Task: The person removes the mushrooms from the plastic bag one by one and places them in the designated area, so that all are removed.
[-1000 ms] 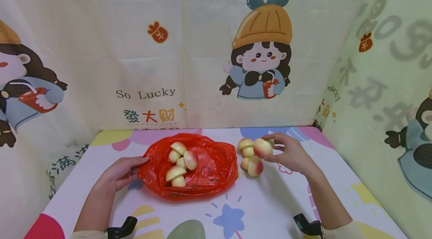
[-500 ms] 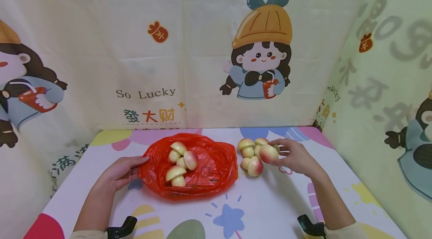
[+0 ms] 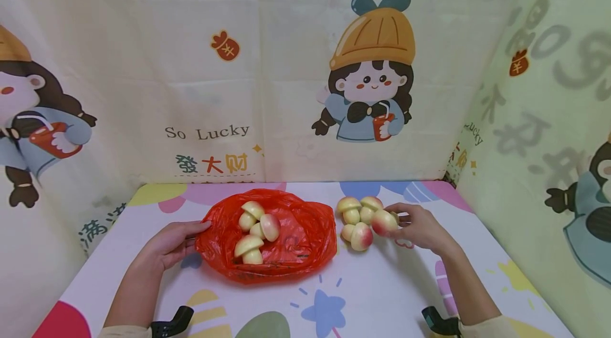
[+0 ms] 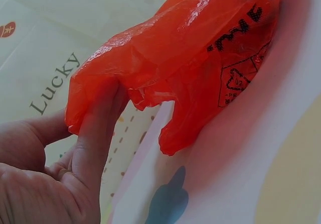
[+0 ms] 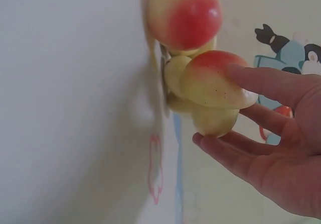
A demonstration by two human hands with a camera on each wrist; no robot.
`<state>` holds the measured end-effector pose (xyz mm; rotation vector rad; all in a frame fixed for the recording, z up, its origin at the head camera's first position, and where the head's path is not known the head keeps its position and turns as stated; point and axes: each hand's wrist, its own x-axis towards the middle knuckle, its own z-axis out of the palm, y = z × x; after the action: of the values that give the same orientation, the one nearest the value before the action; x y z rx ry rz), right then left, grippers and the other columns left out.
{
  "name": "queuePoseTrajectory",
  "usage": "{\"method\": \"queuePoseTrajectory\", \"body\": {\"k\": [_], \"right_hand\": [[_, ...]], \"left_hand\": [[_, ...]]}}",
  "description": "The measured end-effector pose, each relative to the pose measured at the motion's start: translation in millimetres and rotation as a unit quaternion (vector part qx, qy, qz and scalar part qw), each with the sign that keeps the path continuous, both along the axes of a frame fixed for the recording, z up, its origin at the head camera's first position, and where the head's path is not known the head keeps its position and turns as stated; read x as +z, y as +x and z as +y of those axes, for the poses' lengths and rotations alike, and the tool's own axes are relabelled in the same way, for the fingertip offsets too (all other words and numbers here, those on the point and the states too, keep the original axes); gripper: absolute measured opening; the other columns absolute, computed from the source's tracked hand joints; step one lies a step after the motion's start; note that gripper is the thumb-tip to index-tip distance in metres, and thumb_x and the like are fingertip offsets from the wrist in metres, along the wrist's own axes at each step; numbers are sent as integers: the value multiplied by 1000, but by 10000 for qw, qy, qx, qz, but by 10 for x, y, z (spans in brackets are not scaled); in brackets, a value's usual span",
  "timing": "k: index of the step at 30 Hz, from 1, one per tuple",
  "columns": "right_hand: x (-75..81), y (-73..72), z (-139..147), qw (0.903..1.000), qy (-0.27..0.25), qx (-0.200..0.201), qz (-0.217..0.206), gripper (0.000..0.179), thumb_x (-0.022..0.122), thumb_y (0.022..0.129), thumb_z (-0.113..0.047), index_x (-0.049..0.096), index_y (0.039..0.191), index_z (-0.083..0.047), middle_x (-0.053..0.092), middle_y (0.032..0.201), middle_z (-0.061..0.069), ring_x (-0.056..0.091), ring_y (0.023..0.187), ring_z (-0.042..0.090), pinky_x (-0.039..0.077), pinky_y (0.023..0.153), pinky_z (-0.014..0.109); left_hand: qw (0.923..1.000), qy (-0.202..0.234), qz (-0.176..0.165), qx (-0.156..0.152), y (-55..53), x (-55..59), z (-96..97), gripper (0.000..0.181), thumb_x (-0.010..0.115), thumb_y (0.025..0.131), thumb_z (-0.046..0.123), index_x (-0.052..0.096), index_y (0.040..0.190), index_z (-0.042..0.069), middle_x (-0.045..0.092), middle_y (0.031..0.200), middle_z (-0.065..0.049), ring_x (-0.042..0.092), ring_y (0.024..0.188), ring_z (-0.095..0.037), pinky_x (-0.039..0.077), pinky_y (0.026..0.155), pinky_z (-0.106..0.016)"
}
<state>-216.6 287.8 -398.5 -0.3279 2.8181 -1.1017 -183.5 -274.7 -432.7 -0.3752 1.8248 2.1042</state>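
Observation:
In the head view a red plastic bag (image 3: 307, 229) lies spread with its mouth facing up. Inside it are three toy mushrooms, one of them a pale mushroom (image 3: 249, 245) at the near side. My left hand (image 3: 167, 245) pinches the bag's left rim, with the fingers behind the film (image 4: 145, 53) in the left wrist view. To the right of the bag, my right hand (image 3: 422, 229) holds a toy mushroom (image 5: 213, 81) with a red-tinged cap between thumb and fingers. Beside it sit three more, including a red-capped mushroom (image 3: 361, 236) in front.
The table (image 3: 377, 301) has a white cover with coloured shapes. A printed cloth (image 3: 286, 88) hangs behind it, and another cloth (image 3: 534, 179) borders the right side. Each wrist wears a black camera mount (image 3: 173, 322).
My right hand, holding the mushroom, has moved to the right and lower, toward the table, uncovering the mushroom behind. The left hand and the bag have stayed in place.

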Motion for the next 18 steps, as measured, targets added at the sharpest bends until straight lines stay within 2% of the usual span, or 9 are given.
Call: {"method": "queuePoseTrajectory", "body": {"k": [6,11,18], "right_hand": [[-69,-20,3,9995,-29,-72,-296,56,87,82,-24,68,133,-9,66,131,19,67,120,41,64,87,42],[-100,-38,5,9992,-96,-61,-387,56,86,82,-20,67,133,-8,65,132,20,67,118,39,64,78,36],[-154,-60,21,9983,-271,5,-512,56,86,82,-18,67,133,-7,65,132,22,68,118,37,61,67,37]], "left_hand": [[10000,-27,10,21,8,1,1,43,71,101,23,65,138,2,79,100,0,78,90,-17,64,85,-32],[10000,-12,-5,51,16,6,0,42,71,101,22,66,137,2,79,100,0,78,89,-17,64,85,-33],[10000,7,-12,65,22,17,0,46,71,100,23,63,140,0,79,101,0,78,90,-18,64,85,-33]]}}
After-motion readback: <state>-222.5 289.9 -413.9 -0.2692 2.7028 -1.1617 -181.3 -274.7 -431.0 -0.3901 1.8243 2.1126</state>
